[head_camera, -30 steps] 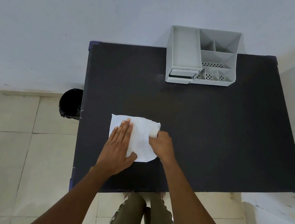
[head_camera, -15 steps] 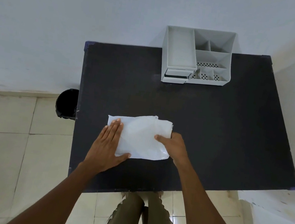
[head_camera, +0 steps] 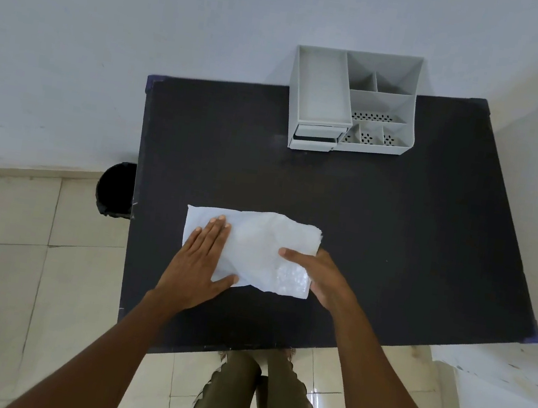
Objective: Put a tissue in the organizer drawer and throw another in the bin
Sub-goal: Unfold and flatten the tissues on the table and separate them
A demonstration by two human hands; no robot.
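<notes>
Tissue (head_camera: 253, 253) wider than before; left hand (head_camera: 198, 263) flat atop

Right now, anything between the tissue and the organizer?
Nothing: head view shows only bare black table between the tissue and the organizer.

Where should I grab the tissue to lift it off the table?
Pinch the tissue at its raised, crumpled right edge, coming from the right beside the right hand. The left hand presses its left part flat, leaving no edge to catch there.
</notes>
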